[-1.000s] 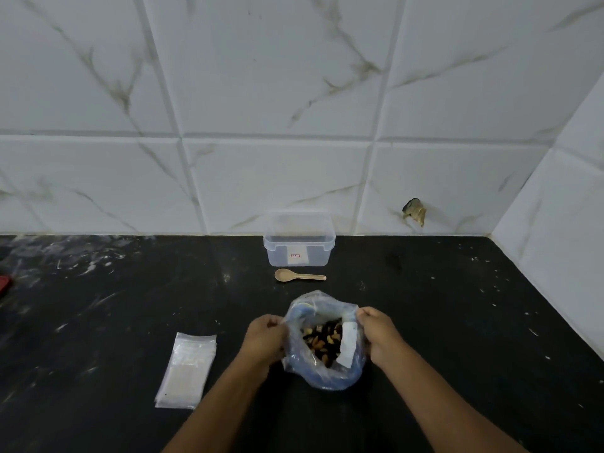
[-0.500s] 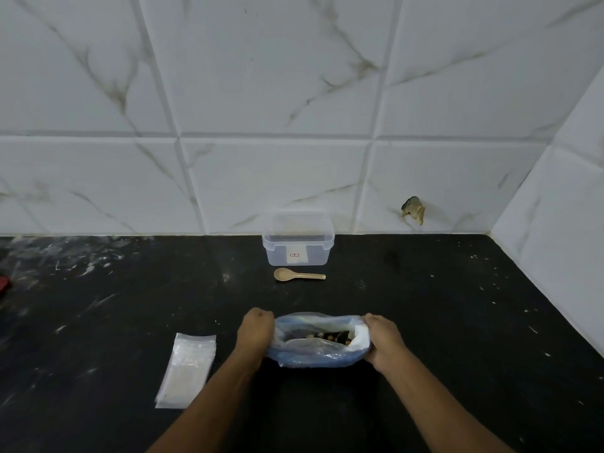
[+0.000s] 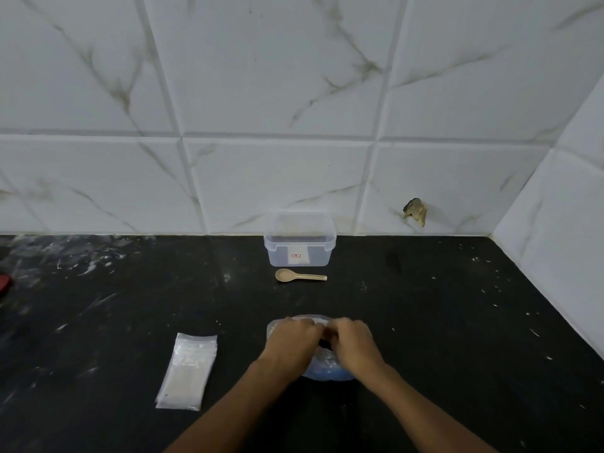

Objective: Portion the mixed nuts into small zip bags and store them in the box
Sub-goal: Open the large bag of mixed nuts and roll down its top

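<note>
Both hands brought together over the blue bag of nuts (image 3: 330, 371), near the front of the dark surface (image 3: 441, 338). A second ago its mouth was held wide and nuts were visible; now it is covered. Left hand (image 3: 292, 338) and right hand (image 3: 351, 341): fingers curled onto the bag's top edge, apparently pinching it. Rolling down or closing cannot be told. Zip bags (image 3: 186, 371) untouched at left; spoon (image 3: 299, 276) just before the box (image 3: 299, 243). Portioning not started.

Plastic and stone surfaces

Clear plastic box (image 3: 299, 244), pale matt spoon (image 3: 299, 276), crinkled blue bag (image 3: 327, 367), scuffed black counter (image 3: 441, 322), glossy marbled tiles (image 3: 277, 76).
</note>
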